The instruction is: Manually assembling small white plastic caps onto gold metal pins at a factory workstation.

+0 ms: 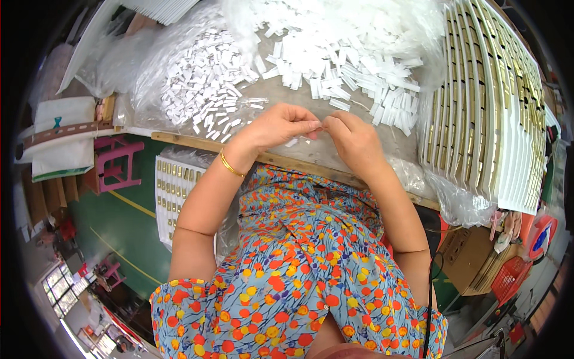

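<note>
My left hand (280, 127) and my right hand (353, 136) meet above the near edge of the worktable (287, 99). Thumb and fingers of each are pinched together, fingertips almost touching. Whatever lies between them is too small and covered to make out. Beyond my left hand spreads a heap of small white rectangular pieces (200, 84). Past my right hand is a larger pile of longer, translucent white pieces (353, 63), some reaching close to my fingers. A few loose bits lie on the tabletop just under my hands.
Stacked white trays (478, 107) with rows of gold-coloured parts stand at the right. Another such tray (173, 197) is below the table's wooden edge (203, 142) at left. Clear plastic sheeting (460, 200) hangs at right, near cardboard (472, 257). A pink stool (119, 161) stands left.
</note>
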Tool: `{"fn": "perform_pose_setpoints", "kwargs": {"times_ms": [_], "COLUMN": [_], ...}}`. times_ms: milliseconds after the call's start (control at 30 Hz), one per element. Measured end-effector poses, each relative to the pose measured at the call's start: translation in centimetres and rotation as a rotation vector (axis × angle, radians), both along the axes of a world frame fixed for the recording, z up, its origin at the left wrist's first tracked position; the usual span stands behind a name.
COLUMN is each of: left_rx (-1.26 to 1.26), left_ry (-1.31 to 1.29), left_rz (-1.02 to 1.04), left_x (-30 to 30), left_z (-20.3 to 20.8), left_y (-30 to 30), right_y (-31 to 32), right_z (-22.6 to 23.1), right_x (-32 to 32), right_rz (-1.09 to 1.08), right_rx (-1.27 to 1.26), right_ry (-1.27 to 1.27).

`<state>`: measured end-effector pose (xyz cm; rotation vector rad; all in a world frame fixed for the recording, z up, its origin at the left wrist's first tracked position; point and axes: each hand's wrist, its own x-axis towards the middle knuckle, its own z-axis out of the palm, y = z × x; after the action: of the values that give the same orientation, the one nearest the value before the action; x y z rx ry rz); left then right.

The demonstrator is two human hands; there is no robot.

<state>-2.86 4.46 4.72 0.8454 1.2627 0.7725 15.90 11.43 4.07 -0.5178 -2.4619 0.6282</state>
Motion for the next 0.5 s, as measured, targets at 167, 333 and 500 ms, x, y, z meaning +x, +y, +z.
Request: {"fn": "perform_pose_setpoints", "kwargs": {"times_ms": [167,333,500], "left_rx": [-0.035,-0.113,0.012], "left_ry": [-0.235,-0.589,-0.581], "left_rz": [0.1,0.346,0.469], "left_x": [2.1,6.7,10.1], "left_z": [-1.4,-2.4,-2.7], "left_y": [-0.3,-1.3,-1.3], "right_y": [-0.3,-2.2,-2.5], "right_z": [1.0,0.5,-0.8], "right_x": [1.7,3.5,4.3], "right_rz": [-0.123,-0.367,-0.58], "right_rx": [-0.194,-0.552,-1.163], "right_ry": [0.131,0.254,0.523]}}
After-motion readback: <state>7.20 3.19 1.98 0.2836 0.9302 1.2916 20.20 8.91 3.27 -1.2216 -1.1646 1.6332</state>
